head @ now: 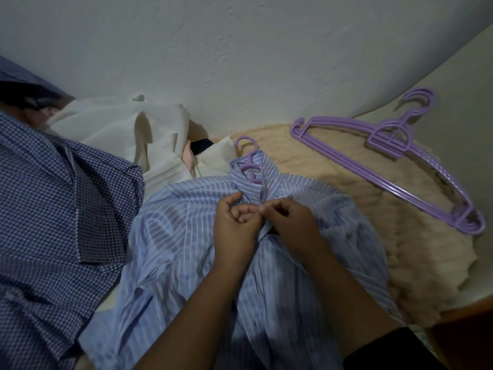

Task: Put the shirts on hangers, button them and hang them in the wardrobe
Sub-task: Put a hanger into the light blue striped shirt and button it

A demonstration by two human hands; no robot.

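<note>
1. The purple hanger is mostly hidden inside the striped blue shirt in the middle; only its hook pokes out of the collar.
2. The left hand and right hand pinch the shirt's front edges together; the button is too small to see.
3. A checked shirt lies at the left, a cream cloth above it.
4. Spare purple hangers lie on the fuzzy blanket at the right.

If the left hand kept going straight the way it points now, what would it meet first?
Probably the striped shirt's collar, just beyond the left hand, then the purple hanger inside it; depth is hard to judge from this view.
</note>
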